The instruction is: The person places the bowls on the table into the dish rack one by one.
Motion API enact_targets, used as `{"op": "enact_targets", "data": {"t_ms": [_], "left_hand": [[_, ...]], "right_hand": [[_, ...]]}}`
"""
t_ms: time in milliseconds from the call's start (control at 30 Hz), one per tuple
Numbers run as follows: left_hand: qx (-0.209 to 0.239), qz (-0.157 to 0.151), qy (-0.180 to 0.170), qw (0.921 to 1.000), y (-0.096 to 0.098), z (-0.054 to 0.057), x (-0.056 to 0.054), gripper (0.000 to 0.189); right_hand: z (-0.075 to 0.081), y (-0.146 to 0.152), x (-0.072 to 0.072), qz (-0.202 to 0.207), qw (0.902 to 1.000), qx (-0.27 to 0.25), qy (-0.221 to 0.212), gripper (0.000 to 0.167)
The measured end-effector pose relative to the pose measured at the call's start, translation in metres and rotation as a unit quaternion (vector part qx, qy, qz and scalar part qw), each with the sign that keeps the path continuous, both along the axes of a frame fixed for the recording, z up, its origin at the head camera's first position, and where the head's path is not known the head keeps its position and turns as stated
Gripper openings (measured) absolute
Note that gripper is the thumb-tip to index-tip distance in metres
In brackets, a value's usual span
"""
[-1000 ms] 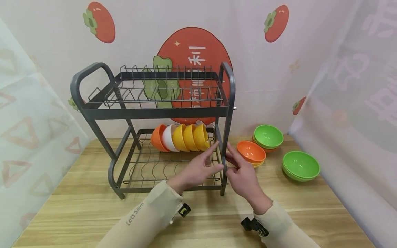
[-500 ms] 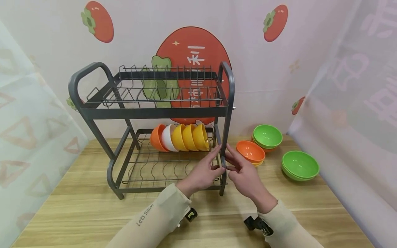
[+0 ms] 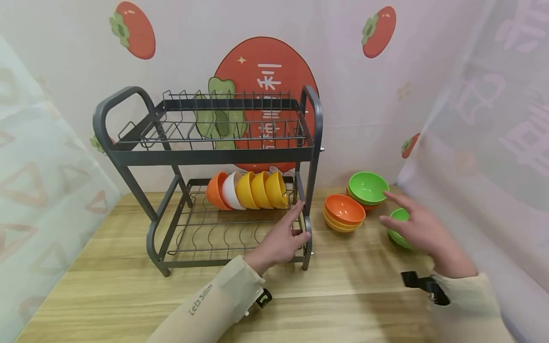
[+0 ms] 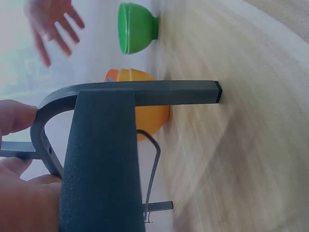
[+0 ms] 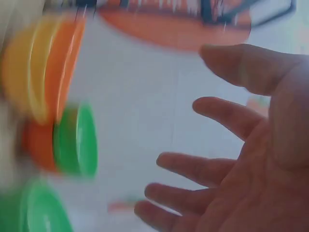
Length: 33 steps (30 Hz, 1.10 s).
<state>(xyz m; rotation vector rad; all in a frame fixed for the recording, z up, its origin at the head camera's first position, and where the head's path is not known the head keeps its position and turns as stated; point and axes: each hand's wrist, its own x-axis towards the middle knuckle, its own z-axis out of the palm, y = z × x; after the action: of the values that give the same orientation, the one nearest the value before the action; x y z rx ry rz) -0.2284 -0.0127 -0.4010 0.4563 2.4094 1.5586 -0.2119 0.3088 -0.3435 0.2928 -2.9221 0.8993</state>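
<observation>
A dark grey two-tier dish rack (image 3: 223, 156) stands on the wooden table. My left hand (image 3: 276, 238) is at its lower right front bend, with thumb and fingers on either side of the tubing; the left wrist view shows the thumb against the curved frame (image 4: 43, 113). My right hand (image 3: 422, 228) is apart from the rack, fingers spread and holding nothing, partly hiding the right green bowls (image 3: 400, 233). Nearby are stacked green bowls (image 3: 368, 187) and an orange bowl (image 3: 344, 208) over yellow ones.
On the rack's lower tier, an orange bowl (image 3: 218, 191), a white bowl (image 3: 230, 190) and yellow bowls (image 3: 259, 190) stand on edge in a row. The upper tier (image 3: 223, 156) has wire dividers. Printed cloth (image 3: 343, 95) hangs behind and along both sides.
My right hand has left the rack's right post and moved right, over toward the green bowls. The left hand has shifted slightly right and stays at the rack.
</observation>
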Motion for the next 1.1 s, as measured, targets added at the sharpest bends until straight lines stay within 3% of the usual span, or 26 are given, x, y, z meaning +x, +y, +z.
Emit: {"op": "enact_targets", "data": {"t_ms": [67,167,267,467,533,600,700,867,1100], "left_hand": [[0.001,0.000,-0.003,1.0000,0.002,0.001,0.000,0.077],[0.002,0.002,-0.003,1.0000,0.002,0.000,0.002,0.076],[0.002,0.003,0.001,1.0000,0.002,-0.002,0.002,0.076],[-0.004,0.007,-0.008,0.9999,0.002,-0.001,0.003,0.076],[-0.004,0.008,-0.011,0.9999,0.002,0.000,0.003,0.076],[-0.004,0.009,-0.010,0.9999,0.002,0.001,0.003,0.075],[-0.001,0.010,-0.011,0.9999,0.002,0.001,0.003,0.075],[-0.005,0.011,-0.012,0.9999,0.002,0.001,0.003,0.076],[-0.004,0.010,-0.010,0.9999,0.002,0.001,0.002,0.076]], "right_hand": [[-0.005,0.026,-0.002,-0.011,0.9999,-0.005,-0.011,0.077],[-0.013,0.060,-0.002,-0.043,0.9957,-0.036,-0.073,0.084],[-0.025,0.087,-0.002,-0.072,0.9855,-0.072,-0.136,0.087],[-0.058,0.122,-0.007,-0.066,0.9742,-0.116,-0.182,0.077],[-0.068,0.127,-0.011,-0.056,0.9632,-0.177,-0.195,0.074],[-0.077,0.128,-0.014,-0.050,0.9454,-0.249,-0.205,0.073],[-0.087,0.129,-0.019,-0.053,0.9257,-0.309,-0.212,0.072],[-0.093,0.126,-0.024,-0.076,0.9305,-0.290,-0.210,0.073],[-0.083,0.117,-0.025,-0.080,0.9551,-0.215,-0.187,0.071]]}}
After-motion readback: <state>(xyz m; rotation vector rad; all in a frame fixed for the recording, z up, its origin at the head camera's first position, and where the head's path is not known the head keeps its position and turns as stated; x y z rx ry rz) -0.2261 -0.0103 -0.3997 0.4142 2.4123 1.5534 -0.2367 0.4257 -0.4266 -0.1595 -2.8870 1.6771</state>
